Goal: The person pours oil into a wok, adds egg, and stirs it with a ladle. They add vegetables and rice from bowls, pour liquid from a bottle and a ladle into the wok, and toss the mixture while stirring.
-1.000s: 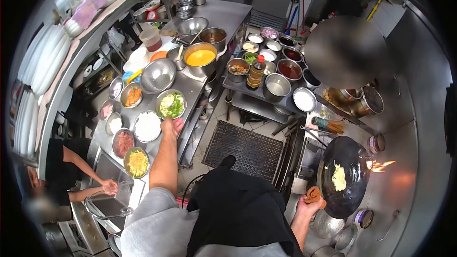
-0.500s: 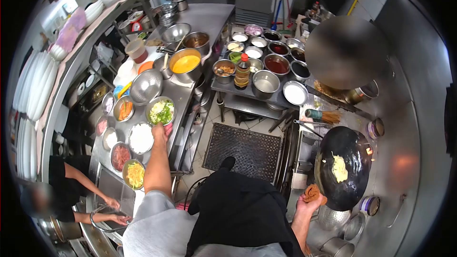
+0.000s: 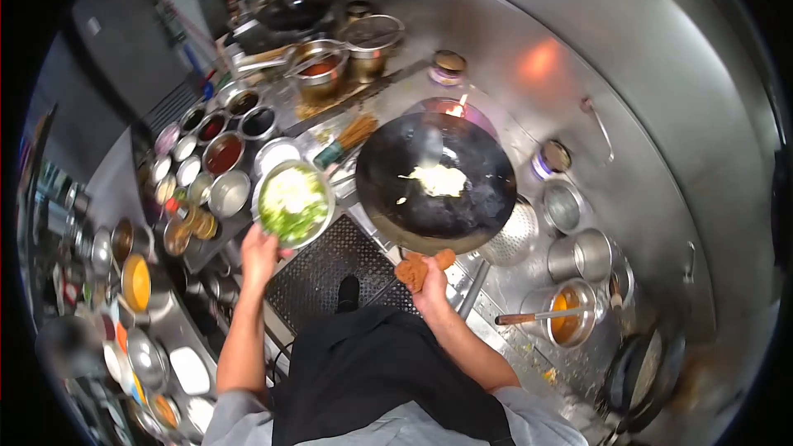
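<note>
My left hand [image 3: 261,254] grips the rim of a metal bowl [image 3: 329,216] that holds chopped green and white vegetables [image 3: 294,201]. The bowl is in the air, left of the black wok [image 3: 396,215]. My right hand [image 3: 431,285] is closed around a brown cloth [image 3: 413,271] at the wok's near edge. Pale yellow cooked egg [image 3: 439,181] lies in the middle of the wok, and a flame [image 3: 457,107] shows behind its far rim.
Sauce and seasoning bowls [image 3: 224,154] stand on a counter at the left, with a bottle [image 3: 198,221] beside them. A bamboo brush [image 3: 351,139] lies left of the wok. At the right are a perforated ladle [image 3: 514,233], metal pots [image 3: 578,256] and a pot of orange liquid [image 3: 570,318].
The view has turned right toward the wok. My left hand has lifted the vegetable bowl off the prep counter and carried it near the wok. My right hand still holds the cloth.
</note>
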{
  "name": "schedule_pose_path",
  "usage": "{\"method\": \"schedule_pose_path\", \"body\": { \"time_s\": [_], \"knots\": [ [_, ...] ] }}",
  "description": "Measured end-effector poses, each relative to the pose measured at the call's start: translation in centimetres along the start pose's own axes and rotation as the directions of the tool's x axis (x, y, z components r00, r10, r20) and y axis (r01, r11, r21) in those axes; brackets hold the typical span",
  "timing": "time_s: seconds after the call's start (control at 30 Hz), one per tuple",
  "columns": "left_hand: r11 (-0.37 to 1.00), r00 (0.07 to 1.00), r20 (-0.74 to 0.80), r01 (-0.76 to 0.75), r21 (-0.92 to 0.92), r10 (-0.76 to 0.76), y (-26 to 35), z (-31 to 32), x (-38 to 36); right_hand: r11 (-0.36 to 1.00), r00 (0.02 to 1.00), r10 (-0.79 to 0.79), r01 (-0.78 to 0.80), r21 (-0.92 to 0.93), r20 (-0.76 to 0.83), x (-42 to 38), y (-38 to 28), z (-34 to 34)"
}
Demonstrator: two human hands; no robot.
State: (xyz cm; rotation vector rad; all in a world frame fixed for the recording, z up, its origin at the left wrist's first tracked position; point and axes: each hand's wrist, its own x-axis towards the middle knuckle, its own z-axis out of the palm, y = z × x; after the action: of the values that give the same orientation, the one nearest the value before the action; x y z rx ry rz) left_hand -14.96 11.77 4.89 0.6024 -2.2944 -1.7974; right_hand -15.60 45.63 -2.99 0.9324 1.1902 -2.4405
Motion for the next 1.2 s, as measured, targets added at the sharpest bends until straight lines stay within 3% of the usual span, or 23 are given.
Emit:
{"method": "schedule_pose_path", "body": {
  "time_s": [0.07, 0.13, 0.17, 0.2, 0.27, 0.33, 0.37, 0.5, 0.6, 0.63, 0.7, 0.73, 0.8, 0.83, 0.87, 0.93, 1.0, 1.03, 1.07, 1.1, 1.13, 1.2],
  "knots": [
    [0.985, 0.979, 0.119, -0.159, -0.067, 0.166, 1.7, 7.6, 5.8, 1.0, 0.998, -0.026, 0.026, 0.01, -0.053, -0.8, -0.4, 1.0],
    [0.954, 0.957, 0.214, -0.238, 0.181, 0.198, 5.0, 14.4, 9.2, 1.0, 0.999, -0.026, 0.026, 0.006, -0.042, -0.7, -0.5, 0.9],
    [0.812, 0.881, 0.22, -0.472, 0.343, 0.419, 4.6, 18.2, 11.2, 0.999, 0.998, -0.041, 0.041, 0.008, -0.057, -0.7, -0.5, 1.1],
    [0.588, 0.747, 0.258, -0.649, 0.483, 0.612, 3.5, 22.1, 13.0, 0.999, 0.996, -0.052, 0.052, 0.01, -0.068, -0.8, -0.6, 1.3],
    [0.594, 0.758, 0.378, -0.652, 0.472, 0.532, 3.0, 27.9, 14.7, 0.998, 0.994, -0.054, 0.057, 0.032, -0.094, -1.1, -0.8, 1.9],
    [0.517, 0.736, 0.495, -0.677, 0.525, 0.461, 0.2, 33.1, 17.2, 0.997, 0.993, -0.054, 0.06, 0.052, -0.107, -1.2, -0.9, 2.7],
    [0.582, 0.784, 0.46, -0.619, 0.527, 0.417, 1.2, 34.1, 17.7, 0.997, 0.993, -0.031, 0.039, 0.069, -0.117, -1.3, -1.0, 2.8],
    [0.555, 0.657, 0.432, -0.753, 0.353, 0.618, 6.7, 33.4, 18.7, 0.994, 0.997, 0.012, -0.003, 0.11, -0.081, -1.5, -1.2, 2.8],
    [0.541, 0.607, 0.262, -0.792, 0.284, 0.751, 10.6, 29.2, 17.5, 0.992, 0.999, 0.027, -0.024, 0.121, -0.025, -1.5, -1.4, 2.6],
    [0.604, 0.623, 0.179, -0.782, 0.156, 0.761, 11.3, 27.2, 16.6, 0.994, 1.0, 0.029, -0.028, 0.102, -0.001, -1.4, -1.5, 2.3],
    [0.703, 0.718, 0.027, -0.688, 0.183, 0.696, 11.7, 21.9, 13.6, 0.998, 0.999, 0.036, -0.038, 0.042, 0.038, -1.0, -1.5, 1.7],
    [0.719, 0.723, -0.021, -0.683, 0.127, 0.691, 10.5, 18.8, 12.3, 0.999, 0.998, 0.04, -0.041, 0.005, 0.047, -0.9, -1.4, 1.4],
    [0.894, 0.886, -0.117, -0.446, 0.047, 0.448, 8.8, 11.8, 7.7, 0.998, 0.995, -0.015, 0.022, -0.065, 0.1, -0.2, -1.1, 0.4],
    [0.953, 0.943, -0.15, -0.301, -0.009, 0.297, 6.7, 8.7, 5.7, 0.997, 0.996, 0.026, -0.019, -0.076, 0.085, 0.4, -1.4, -0.4],
    [0.98, 0.98, -0.166, -0.132, -0.147, 0.107, 5.8, 5.3, 2.7, 0.995, 0.997, 0.057, -0.052, -0.085, 0.056, 0.8, -1.7, -0.9],
    [0.957, 0.953, -0.3, -0.052, -0.286, -0.037, -0.5, 0.1, -2.0, 0.989, 0.996, 0.086, -0.082, -0.126, 0.033, 0.1, -2.3, -0.6],
    [0.896, 0.841, -0.52, -0.105, -0.431, -0.152, -5.7, -4.9, -8.0, 0.987, 0.995, 0.103, -0.103, -0.126, -0.007, 0.6, -2.4, -0.5],
    [0.812, 0.791, -0.552, -0.126, -0.57, -0.265, -7.2, -7.9, -11.3, 0.987, 0.996, 0.087, -0.086, -0.139, -0.004, -0.3, -2.5, 0.3],
    [0.816, 0.655, -0.657, -0.106, -0.568, -0.372, -6.9, -10.4, -15.3, 0.982, 0.994, 0.109, -0.105, -0.159, 0.016, -0.3, -2.3, 0.4],
    [0.813, 0.579, -0.69, -0.079, -0.577, -0.434, -9.7, -13.0, -19.0, 0.986, 0.996, 0.083, -0.078, -0.151, 0.028, -0.1, -2.4, 0.2],
    [0.836, 0.459, -0.767, -0.091, -0.542, -0.447, -10.9, -15.1, -22.5, 0.989, 0.998, 0.056, -0.049, -0.141, 0.043, 0.1, -2.4, 0.2],
    [0.813, 0.223, -0.835, -0.207, -0.545, -0.503, -14.2, -19.0, -29.0, 0.987, 0.998, 0.056, -0.051, -0.154, 0.023, -0.2, -2.3, 1.0]
  ]
}}
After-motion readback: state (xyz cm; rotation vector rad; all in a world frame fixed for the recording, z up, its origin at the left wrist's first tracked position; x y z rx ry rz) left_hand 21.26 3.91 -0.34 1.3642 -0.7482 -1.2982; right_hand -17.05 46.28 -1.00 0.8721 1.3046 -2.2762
